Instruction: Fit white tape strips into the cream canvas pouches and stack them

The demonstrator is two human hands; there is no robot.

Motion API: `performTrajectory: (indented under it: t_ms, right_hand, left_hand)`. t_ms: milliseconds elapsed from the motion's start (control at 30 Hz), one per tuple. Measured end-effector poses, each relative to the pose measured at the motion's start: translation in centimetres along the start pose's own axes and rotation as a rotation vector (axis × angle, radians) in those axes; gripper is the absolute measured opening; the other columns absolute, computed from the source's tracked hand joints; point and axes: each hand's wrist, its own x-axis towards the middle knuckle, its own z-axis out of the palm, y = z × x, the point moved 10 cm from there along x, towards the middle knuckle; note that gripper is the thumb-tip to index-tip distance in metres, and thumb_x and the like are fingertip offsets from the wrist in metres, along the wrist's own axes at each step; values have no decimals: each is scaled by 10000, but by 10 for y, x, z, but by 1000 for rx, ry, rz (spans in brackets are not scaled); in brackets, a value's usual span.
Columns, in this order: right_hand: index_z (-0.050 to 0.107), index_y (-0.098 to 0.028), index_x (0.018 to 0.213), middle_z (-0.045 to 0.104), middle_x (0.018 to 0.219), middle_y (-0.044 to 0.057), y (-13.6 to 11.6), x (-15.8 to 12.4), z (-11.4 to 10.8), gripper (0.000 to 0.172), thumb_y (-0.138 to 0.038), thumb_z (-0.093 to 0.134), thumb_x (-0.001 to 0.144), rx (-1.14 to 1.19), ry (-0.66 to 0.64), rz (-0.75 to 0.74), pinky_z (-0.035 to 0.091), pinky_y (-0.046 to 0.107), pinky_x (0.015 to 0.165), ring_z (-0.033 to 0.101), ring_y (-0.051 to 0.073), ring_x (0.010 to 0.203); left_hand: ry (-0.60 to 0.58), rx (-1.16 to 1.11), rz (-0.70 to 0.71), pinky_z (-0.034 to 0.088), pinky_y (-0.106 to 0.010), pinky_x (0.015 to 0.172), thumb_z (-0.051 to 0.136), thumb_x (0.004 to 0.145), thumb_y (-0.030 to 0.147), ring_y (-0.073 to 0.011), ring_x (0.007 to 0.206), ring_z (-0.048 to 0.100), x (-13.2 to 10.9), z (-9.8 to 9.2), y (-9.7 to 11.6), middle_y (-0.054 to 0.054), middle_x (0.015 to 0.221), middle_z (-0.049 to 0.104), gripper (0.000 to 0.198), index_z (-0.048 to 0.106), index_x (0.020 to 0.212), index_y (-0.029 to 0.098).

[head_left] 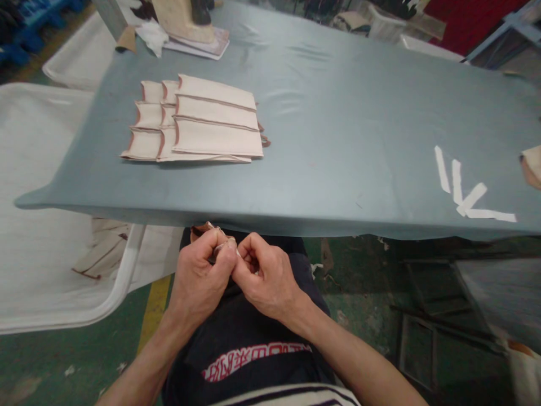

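My left hand is closed in a pinch on a small cream and brown fabric piece just below the table's front edge. Most of that piece is hidden by my fingers and the table edge. My right hand presses up against it, thumb and forefinger together at a small whitish bit that I cannot make out. Both hands are over my lap, fingertips almost touching. Beyond them, overlapping rows of flat cream fabric pieces with brown edges lie on the blue-grey table covering.
Several white strips lie at the table's right. A white bin at the left holds more cream pieces. At the back left are papers and a white crumpled cloth. A dark frame stands below right.
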Motion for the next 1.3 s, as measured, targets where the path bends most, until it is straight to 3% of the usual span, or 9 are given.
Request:
performTrajectory:
  t_ms: [100, 200, 367, 467, 600, 733, 867, 1067, 1300]
  right_hand:
    - [472, -287, 801, 573, 625, -73, -2, 1, 4, 303, -353, 715, 971, -93, 47, -33, 337, 288, 614, 510, 140, 559]
    - [453, -287, 795, 540, 629, -72, 5, 5, 3, 342, -401, 718, 980, -55, 54, -30, 339, 288, 621, 491, 140, 568]
    - [448, -284, 804, 475, 675, -78, 13, 6, 8, 531, -686, 753, 970, 356, -185, -31, 359, 264, 577, 411, 129, 607]
    - [462, -275, 810, 441, 701, -88, 10, 3, 4, 504, -628, 790, 958, 413, -209, -57, 379, 268, 601, 381, 120, 625]
    - [470, -277, 817, 458, 702, -84, 11, 1, 5, 476, -613, 776, 962, 386, -199, -44, 366, 277, 606, 397, 125, 631]
    - [470, -282, 805, 474, 684, -82, 13, -1, 7, 551, -688, 821, 926, 372, -195, -1, 340, 285, 598, 410, 132, 635]
    - [516, -270, 819, 504, 687, -81, 17, -1, 7, 447, -575, 828, 917, 341, -141, 51, 332, 285, 613, 441, 134, 643]
    - [463, -278, 793, 480, 696, -94, 29, 0, 21, 334, -427, 762, 795, 542, -154, 156, 301, 262, 604, 412, 119, 649]
    - [536, -253, 812, 541, 732, -82, 39, 0, 2, 404, -451, 883, 761, 633, -123, 218, 340, 257, 645, 439, 125, 704]
  left_hand:
    - [-11, -47, -27, 447, -298, 610, 627, 950, 469, -166, 628, 504, 3, 6, -15, 25, 642, 561, 381, 527, 653, 254]
    - [-42, -100, -29, 484, -298, 641, 627, 1003, 516, -173, 647, 536, 4, 7, -22, 1, 669, 622, 432, 570, 676, 239]
    - [-230, -116, 3, 517, -303, 659, 783, 980, 619, -217, 722, 659, 2, 5, -15, -60, 792, 792, 469, 802, 794, 189]
    - [-298, -104, 29, 516, -314, 698, 695, 1067, 603, -224, 756, 667, -2, 5, -17, -63, 847, 820, 488, 853, 874, 183]
    - [-259, -135, 26, 508, -326, 703, 592, 1120, 537, -219, 748, 650, -3, 1, -21, -49, 855, 806, 487, 813, 855, 194]
    - [-267, -139, 30, 552, -328, 761, 675, 1040, 481, -235, 815, 698, -3, 4, -12, -50, 870, 814, 392, 763, 772, 209]
    - [-181, -56, 13, 534, -329, 740, 721, 934, 469, -226, 759, 675, 0, 2, -6, -33, 766, 766, 347, 722, 695, 218]
    - [-110, -5, 26, 453, -313, 659, 600, 1008, 502, -196, 678, 568, 0, 13, -5, -4, 694, 654, 414, 694, 710, 229]
    - [-120, -5, 65, 493, -289, 646, 624, 1031, 552, -202, 678, 630, 5, 19, -3, -21, 731, 733, 442, 731, 754, 224]
